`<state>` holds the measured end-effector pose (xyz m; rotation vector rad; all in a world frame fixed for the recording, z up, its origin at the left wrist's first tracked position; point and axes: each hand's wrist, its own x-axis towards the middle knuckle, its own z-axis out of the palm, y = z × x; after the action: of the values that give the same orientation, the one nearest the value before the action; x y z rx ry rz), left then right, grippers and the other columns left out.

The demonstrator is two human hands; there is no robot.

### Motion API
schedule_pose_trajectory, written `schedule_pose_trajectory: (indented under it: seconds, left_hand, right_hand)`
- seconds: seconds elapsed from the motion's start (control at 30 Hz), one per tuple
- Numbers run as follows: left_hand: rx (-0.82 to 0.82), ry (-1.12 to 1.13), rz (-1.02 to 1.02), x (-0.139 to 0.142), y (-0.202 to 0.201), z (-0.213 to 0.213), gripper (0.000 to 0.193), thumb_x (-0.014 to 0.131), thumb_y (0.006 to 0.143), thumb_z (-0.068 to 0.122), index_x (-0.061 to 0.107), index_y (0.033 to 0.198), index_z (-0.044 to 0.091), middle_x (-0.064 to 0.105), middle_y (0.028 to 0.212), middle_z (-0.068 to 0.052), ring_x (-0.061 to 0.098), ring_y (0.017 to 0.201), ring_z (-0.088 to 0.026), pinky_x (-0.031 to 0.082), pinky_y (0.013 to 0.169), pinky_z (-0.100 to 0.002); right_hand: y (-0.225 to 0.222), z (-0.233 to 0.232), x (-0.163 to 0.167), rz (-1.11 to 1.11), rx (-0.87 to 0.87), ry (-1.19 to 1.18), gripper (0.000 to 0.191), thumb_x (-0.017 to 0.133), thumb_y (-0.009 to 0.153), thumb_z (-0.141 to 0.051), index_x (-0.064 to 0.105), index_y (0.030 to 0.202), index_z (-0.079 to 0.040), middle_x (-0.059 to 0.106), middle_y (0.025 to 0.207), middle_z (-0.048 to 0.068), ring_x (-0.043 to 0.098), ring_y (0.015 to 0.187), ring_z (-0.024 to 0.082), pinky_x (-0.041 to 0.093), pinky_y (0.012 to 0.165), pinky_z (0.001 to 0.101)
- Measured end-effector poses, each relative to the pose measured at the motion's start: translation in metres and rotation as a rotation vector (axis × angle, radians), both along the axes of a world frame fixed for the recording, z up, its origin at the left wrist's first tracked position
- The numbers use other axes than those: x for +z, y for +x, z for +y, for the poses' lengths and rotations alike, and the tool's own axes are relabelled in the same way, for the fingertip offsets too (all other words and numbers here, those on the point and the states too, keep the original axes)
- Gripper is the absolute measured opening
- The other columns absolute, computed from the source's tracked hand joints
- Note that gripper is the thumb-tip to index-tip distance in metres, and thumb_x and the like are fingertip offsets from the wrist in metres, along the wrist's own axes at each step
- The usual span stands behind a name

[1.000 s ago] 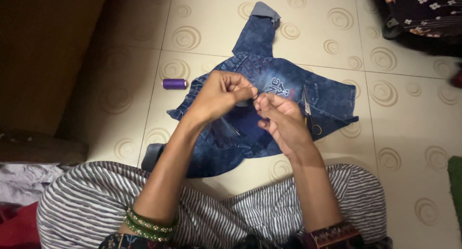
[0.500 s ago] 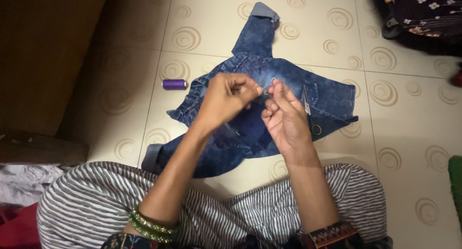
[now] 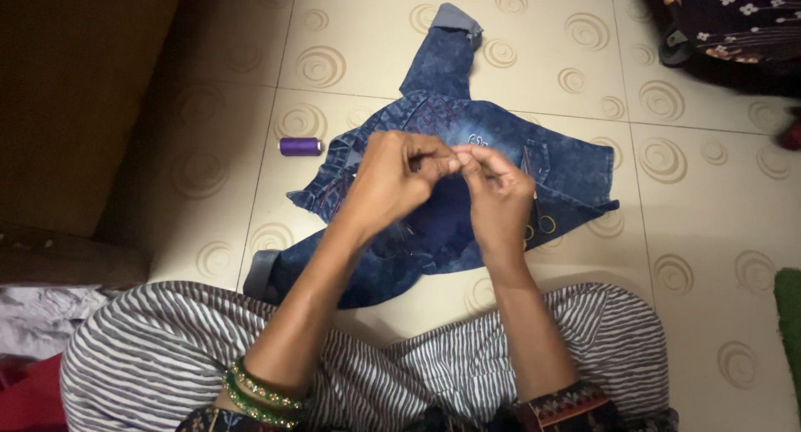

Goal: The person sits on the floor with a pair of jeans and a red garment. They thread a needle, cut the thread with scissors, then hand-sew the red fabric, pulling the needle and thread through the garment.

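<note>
Fingers [image 3: 450, 161] of both hands pinched together tip to tip, above the middle of a small denim jacket [image 3: 455, 140]; something very fine possibly held between them, too small to tell. Left hand [image 3: 392, 177] curled, thumb and forefinger pressed closed, knuckles upward. Right hand [image 3: 499, 190] likewise closed at the tips, the other fingers loosely folded, meeting the left at the pinch point. Both raised just over the cloth, not visibly pressing on it.

Jacket spread flat on the floor [image 3: 709, 332], dark blue with pale faded patches, one sleeve [image 3: 442, 44] stretched away toward the top with a turned-up cuff, the other sleeve [image 3: 275, 269] running down and left toward the knees. Small embroidery visible near the chest. Partly hidden under the right hand, a pair of scissors [image 3: 538, 223] lying on the denim, ring handles showing just beside the wrist.

Well left of the jacket, apart from it, a purple thread spool [image 3: 299, 146] lying on its side on the cream tiles with ring patterns.

Nearer the camera, crossed legs in striped fabric [image 3: 150, 348]; green and gold bangles [image 3: 259, 390] on the left wrist, a patterned cuff [image 3: 567, 407] on the right forearm. Top right corner, dark flowered cloth [image 3: 743, 19]. Far left, brown wooden furniture [image 3: 75, 106]; bottom left, a pale and red bundle of cloth [image 3: 33, 365].
</note>
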<state>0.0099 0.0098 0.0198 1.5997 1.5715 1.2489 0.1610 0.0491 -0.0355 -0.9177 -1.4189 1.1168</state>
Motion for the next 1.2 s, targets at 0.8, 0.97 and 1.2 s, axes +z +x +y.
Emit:
schedule_pose_trajectory:
  seconds: [0.8,0.97,1.2]
  left_hand:
    - [-0.06,-0.127,-0.403,-0.022,-0.016,0.014,0.019,0.07,0.095,0.014,0.074,0.082,0.002,0.062,0.059,0.003,0.051,0.051,-0.003,0.04,0.048,-0.023]
    - [-0.032,-0.14,-0.41,-0.023,-0.017,0.014,0.02,0.07,0.095,0.014,0.073,0.08,0.002,0.063,0.061,0.003,0.051,0.053,-0.003,0.041,0.048,-0.023]
    - [-0.005,-0.137,-0.415,-0.025,-0.017,0.016,0.018,0.069,0.095,0.012,0.073,0.08,0.001,0.065,0.062,0.001,0.053,0.052,-0.004,0.042,0.048,-0.024]
  right_hand:
    - [0.011,-0.009,0.0,0.047,0.327,-0.386,0.017,0.075,0.093,-0.013,0.076,0.102,0.002,0.078,0.092,0.009,0.071,0.08,0.01,0.056,0.069,0.0235]
    - [0.012,-0.009,-0.003,0.111,0.335,-0.462,0.019,0.075,0.092,-0.015,0.075,0.103,0.001,0.076,0.092,0.008,0.071,0.079,0.01,0.059,0.072,0.0239]
    - [0.011,-0.011,-0.002,0.229,0.475,-0.497,0.02,0.064,0.102,-0.022,0.067,0.105,-0.003,0.065,0.091,0.002,0.066,0.085,0.008,0.064,0.073,0.0306]
